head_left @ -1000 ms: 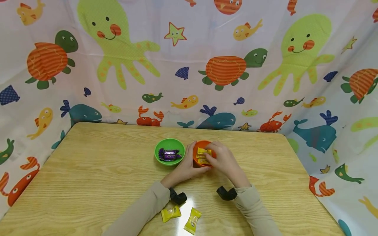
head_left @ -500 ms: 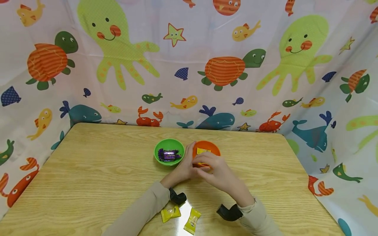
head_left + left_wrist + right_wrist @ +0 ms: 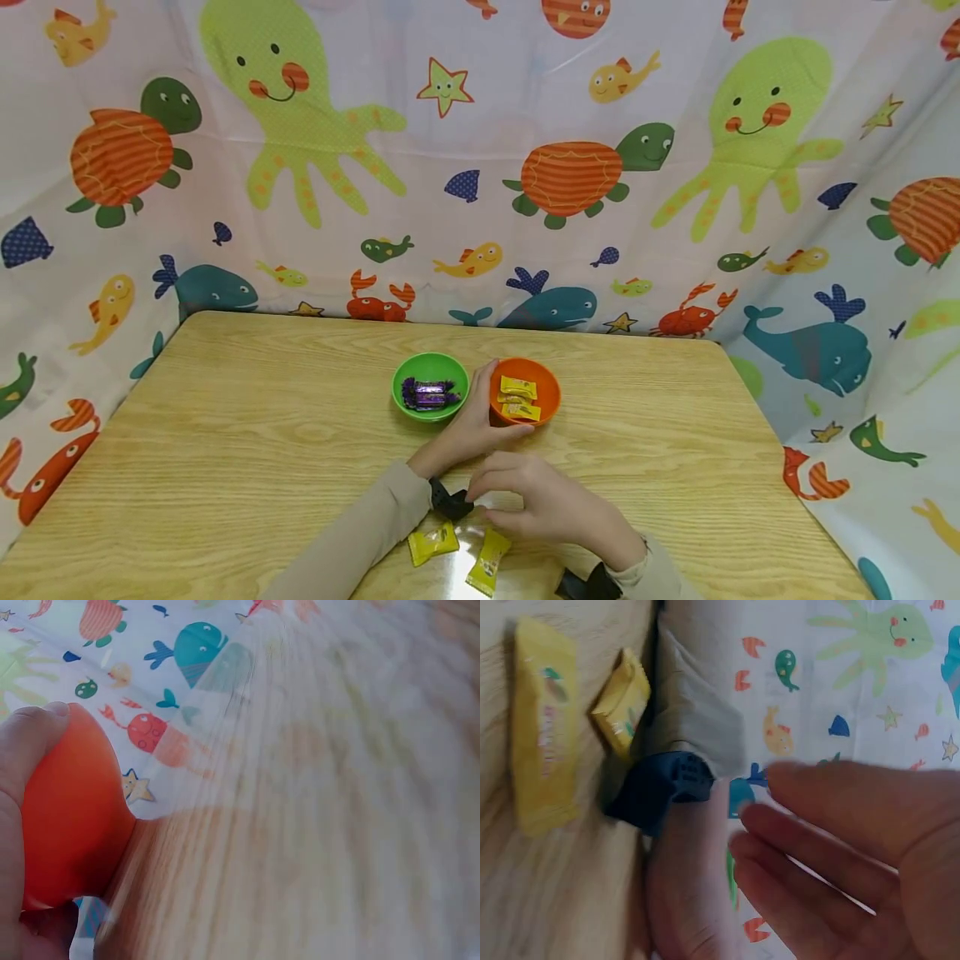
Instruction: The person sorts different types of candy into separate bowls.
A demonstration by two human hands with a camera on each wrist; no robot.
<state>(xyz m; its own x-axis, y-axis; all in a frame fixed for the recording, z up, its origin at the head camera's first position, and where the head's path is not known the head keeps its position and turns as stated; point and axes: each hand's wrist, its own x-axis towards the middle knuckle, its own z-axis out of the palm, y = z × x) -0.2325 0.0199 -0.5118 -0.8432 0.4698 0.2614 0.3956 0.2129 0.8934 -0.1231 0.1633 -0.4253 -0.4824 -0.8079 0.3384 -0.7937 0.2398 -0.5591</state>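
An orange bowl [image 3: 551, 400] with several yellow-wrapped candies [image 3: 519, 400] in it stands upright on the table. My left hand [image 3: 471, 429] holds its near left side, thumb at the front and fingers along the left rim. The left wrist view shows the same hand gripping the bowl's orange wall [image 3: 75, 802]. My right hand [image 3: 543, 502] hovers over the table in front of the bowl, fingers loosely bent and holding nothing, as the right wrist view [image 3: 832, 855] also shows. Near it lie two yellow candies, one left [image 3: 433, 543] and one right [image 3: 489, 562].
Left of the orange bowl, beside my left hand, stands a green bowl [image 3: 405, 371] with purple-wrapped candies [image 3: 431, 395]. Both sit on a wooden table [image 3: 262, 433]. A curtain [image 3: 480, 183] printed with sea animals hangs behind and along the sides.
My right hand has left the orange bowl, moving down toward the near candies on the table. The candies in that bowl show fully now. My left hand has stayed on the bowl.
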